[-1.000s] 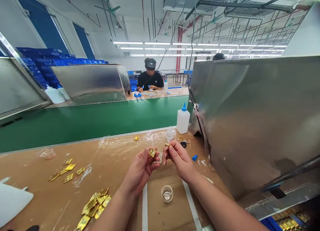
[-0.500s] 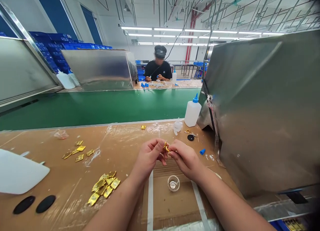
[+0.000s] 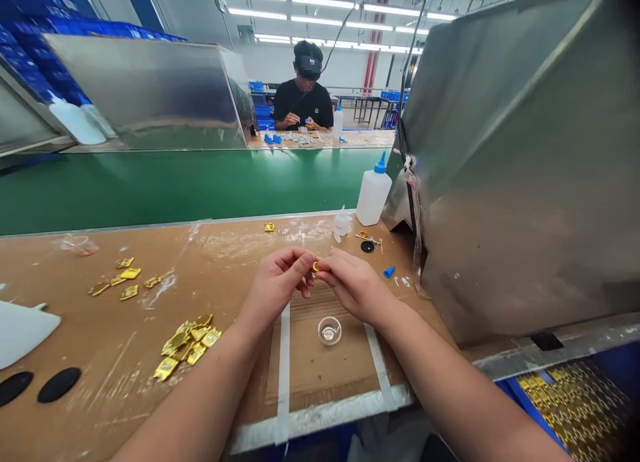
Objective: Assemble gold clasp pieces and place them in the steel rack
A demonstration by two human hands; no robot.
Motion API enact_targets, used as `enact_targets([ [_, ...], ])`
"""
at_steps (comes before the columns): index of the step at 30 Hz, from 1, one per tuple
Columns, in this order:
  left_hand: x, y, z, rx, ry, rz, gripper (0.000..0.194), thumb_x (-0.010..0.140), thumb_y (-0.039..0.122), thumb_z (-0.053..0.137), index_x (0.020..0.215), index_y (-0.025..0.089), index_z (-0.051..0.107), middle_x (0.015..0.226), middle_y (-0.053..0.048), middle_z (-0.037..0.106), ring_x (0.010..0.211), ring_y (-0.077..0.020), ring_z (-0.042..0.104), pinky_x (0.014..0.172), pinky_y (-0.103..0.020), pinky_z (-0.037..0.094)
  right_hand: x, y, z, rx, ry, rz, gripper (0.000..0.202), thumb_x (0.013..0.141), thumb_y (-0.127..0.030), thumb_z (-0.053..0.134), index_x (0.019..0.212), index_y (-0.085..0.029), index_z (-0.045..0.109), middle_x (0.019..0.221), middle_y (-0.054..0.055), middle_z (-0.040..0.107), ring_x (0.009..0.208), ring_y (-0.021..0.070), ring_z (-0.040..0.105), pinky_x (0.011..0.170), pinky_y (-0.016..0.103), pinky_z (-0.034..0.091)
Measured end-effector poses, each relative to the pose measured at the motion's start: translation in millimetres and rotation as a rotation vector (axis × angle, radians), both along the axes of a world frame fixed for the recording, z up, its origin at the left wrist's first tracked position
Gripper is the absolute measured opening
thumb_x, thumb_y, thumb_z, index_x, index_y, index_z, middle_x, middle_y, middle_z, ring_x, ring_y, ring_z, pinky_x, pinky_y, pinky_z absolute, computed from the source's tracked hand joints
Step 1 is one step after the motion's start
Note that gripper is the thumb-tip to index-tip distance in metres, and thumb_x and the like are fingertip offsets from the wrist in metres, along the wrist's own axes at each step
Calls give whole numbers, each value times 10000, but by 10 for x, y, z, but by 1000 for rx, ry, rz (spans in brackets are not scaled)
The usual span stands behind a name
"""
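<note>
Between the fingertips of both hands is a small gold-coloured piece (image 3: pixel 315 267), mostly covered by the fingers. My left hand (image 3: pixel 283 273) pinches it from the left, thumb on the near side. From the right, my right hand (image 3: pixel 353 282) closes thumb and forefinger on the same piece. Below the hands a small clear cup (image 3: pixel 329 331) stands on the cardboard-covered bench. A heap of gold pieces (image 3: pixel 187 345) lies left of my left forearm, and a looser group of gold pieces (image 3: pixel 129 274) lies farther back. One single gold piece (image 3: pixel 269 227) sits near the bench's far edge.
A white bottle with a blue tip (image 3: pixel 374 194) stands by a metal panel (image 3: pixel 520 182) on the right. Black discs (image 3: pixel 59 385) lie at left. A blue cap (image 3: pixel 389 272) rests right of my hands. Beyond the green belt (image 3: pixel 210 185) sits a person (image 3: pixel 303 99).
The head view has tilted down and shifted right, showing a blue tray of gold pieces at lower right. Both hands still hold the gold piece, which has turned and is more covered.
</note>
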State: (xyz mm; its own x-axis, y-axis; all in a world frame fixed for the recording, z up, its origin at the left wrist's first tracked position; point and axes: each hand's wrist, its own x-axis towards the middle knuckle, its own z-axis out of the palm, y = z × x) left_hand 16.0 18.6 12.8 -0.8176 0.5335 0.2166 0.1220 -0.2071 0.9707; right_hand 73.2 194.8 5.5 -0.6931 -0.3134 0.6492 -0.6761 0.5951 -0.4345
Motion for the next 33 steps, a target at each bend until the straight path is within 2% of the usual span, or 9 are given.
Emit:
enact_targets([
  [8,4,9,-25,-34,45,45,292,906,420,736,833,139,708,709,-38,639,615,-138,581,491,-205,536,-14,15,3,-20,-28,22,192,1067,-250,430,1022,-157,592,877,45,570,804,156,523,737,280,439],
  [14,8,42,-82,-33,68,130,358,903,480,729,824,130,729,707,-52,662,562,-129,585,486,-206,525,-27,10,-37,-36,-57,11,198,1067,-255,423,997,-162,583,902,50,583,836,161,540,765,280,440],
  [24,44,89,-151,10,53,179,382,914,490,716,793,129,695,692,-29,617,560,-114,555,495,-203,500,-35,-15,-66,-83,-6,3,196,1068,-267,425,1010,-164,581,905,52,598,841,159,552,765,272,445],
  [33,71,91,-181,55,37,186,389,895,514,735,825,132,708,725,-34,639,584,-120,566,507,-211,507,-17,-11,-61,-90,-2,-2,184,1058,-245,446,987,-159,592,902,53,602,828,154,559,755,272,454],
])
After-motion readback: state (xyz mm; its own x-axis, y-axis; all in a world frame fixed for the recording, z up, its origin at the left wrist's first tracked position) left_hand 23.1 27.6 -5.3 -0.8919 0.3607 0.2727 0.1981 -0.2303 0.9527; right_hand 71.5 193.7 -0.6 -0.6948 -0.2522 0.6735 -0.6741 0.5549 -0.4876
